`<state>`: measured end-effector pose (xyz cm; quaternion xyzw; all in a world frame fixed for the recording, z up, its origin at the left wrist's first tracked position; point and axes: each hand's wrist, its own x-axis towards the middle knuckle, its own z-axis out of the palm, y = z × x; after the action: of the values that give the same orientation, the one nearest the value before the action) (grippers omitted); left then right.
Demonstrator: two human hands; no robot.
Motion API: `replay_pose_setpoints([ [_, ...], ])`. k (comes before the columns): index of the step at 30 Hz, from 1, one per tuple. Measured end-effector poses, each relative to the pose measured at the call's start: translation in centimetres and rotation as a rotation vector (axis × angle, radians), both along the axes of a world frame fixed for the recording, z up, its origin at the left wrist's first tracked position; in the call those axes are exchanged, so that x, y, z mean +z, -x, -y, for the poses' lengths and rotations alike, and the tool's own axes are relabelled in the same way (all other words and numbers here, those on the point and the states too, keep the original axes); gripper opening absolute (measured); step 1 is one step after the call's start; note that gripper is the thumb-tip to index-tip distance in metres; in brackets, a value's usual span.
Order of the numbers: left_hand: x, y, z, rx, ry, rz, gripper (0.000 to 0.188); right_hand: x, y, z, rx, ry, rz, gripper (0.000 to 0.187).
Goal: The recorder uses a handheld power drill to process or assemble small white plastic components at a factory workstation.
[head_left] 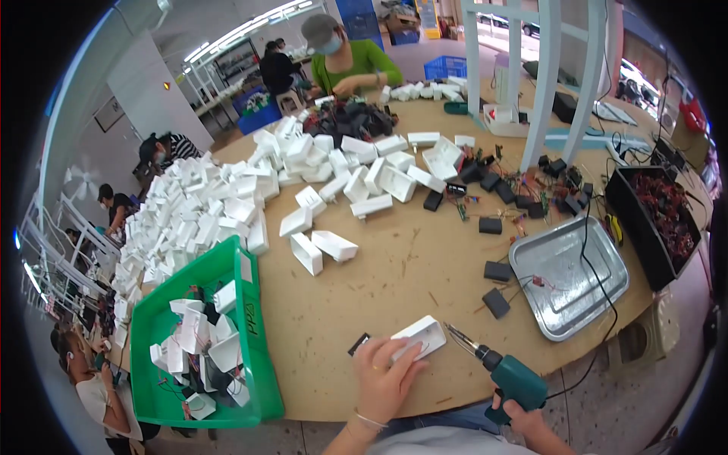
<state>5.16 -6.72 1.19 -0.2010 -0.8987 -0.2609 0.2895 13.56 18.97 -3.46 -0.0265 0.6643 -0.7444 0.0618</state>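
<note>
White plastic rectangular housing [426, 338]: on the brown tabletop [371, 296] near its front edge, directly ahead of the person, its hollow side facing up.
Left hand [388, 378]: palm down, fingers bent, holding the housing by its near left part; it wears a ring and a thin bracelet.
Right hand [523, 422]: wrapped around the handle of a dark green pistol-shaped power tool [519, 381].
Metal tip: slim and pointed, aimed up and left, just beside the right end of the housing; whether they touch cannot be told.
Black cable [582, 250]: runs from the tool across the shallow silver metal tray [565, 303].
Small black piece [358, 344]: just beside the left hand's fingers, partly hidden.
Black rectangular blocks [497, 271]: scattered left of the tray, with more among loose wires beyond.
Green plastic bin [262, 356]: at the left, with white housings and thin wires inside.
Pile of white housings [205, 201]: heaped behind the bin and spreading across the far tabletop.
Black box [644, 227]: right of the tray, filled with dark red wires.
Co-worker in a green top [356, 64]: across the table, head bent.
</note>
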Motion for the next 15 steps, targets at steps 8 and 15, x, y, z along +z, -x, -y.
replay_pose_setpoints([
  [8, -1.1, -0.2, 2.2, -0.068, -0.079, 0.126, 0.055, 0.5, 0.4, 0.7, -0.108, 0.039, -0.029, 0.026],
  [15, -0.2, -0.1, 3.2, -0.064, -0.100, 0.176, 0.054, -0.2, 1.0, 0.2, -0.075, 0.013, -0.059, 0.060],
])
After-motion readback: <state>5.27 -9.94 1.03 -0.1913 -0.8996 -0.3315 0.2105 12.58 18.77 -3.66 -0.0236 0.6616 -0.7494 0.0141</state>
